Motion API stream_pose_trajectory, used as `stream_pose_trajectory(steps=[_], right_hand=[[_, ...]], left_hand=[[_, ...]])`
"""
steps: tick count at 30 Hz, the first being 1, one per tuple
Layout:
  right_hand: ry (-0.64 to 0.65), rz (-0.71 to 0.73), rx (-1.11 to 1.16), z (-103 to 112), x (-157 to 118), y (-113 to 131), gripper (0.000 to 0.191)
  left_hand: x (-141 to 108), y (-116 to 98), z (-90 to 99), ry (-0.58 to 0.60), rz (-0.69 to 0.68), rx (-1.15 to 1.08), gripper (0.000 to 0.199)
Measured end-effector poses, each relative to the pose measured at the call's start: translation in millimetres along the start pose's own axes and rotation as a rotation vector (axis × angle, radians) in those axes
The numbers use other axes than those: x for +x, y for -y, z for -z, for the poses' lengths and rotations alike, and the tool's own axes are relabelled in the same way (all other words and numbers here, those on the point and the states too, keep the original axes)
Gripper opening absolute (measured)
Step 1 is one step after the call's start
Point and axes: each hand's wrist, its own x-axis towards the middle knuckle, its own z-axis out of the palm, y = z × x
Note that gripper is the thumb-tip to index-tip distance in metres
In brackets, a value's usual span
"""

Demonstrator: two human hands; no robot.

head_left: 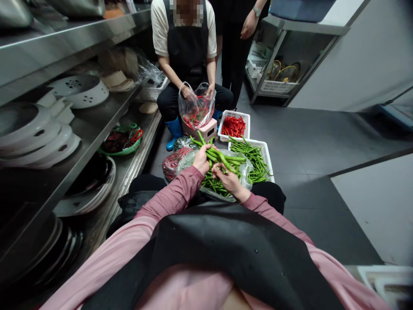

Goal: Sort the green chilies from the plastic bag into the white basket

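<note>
My left hand [201, 160] is wrapped round a bunch of long green peppers [227, 159] that fans out to the right. Close beside it, my right hand [227, 178] has its fingers pinched together at the lower side of the bunch. Both hands are over an open clear plastic bag [247, 170] of green peppers in front of my lap. Just beyond on the right stands a white basket [266, 156] with thin green peppers [250, 151]. Behind that, a smaller white basket [247, 124] holds red peppers [233, 126].
A person [187, 47] sits opposite, both hands in a clear bag of red peppers [197, 110] above a pink stool [209, 129]. Another person [234, 43] stands behind. Metal shelves [106, 116] with bowls and plates line the left. A bag of red peppers [174, 162] lies left of my hands.
</note>
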Motion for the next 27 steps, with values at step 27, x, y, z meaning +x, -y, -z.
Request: stream_pose_trajectory(steps=[27], right_hand=[[-0.296,0.237,-0.068,26,-18,10,0.036]], left_hand=[[10,19,51.5,-0.269,-0.104,0.268,0.007]])
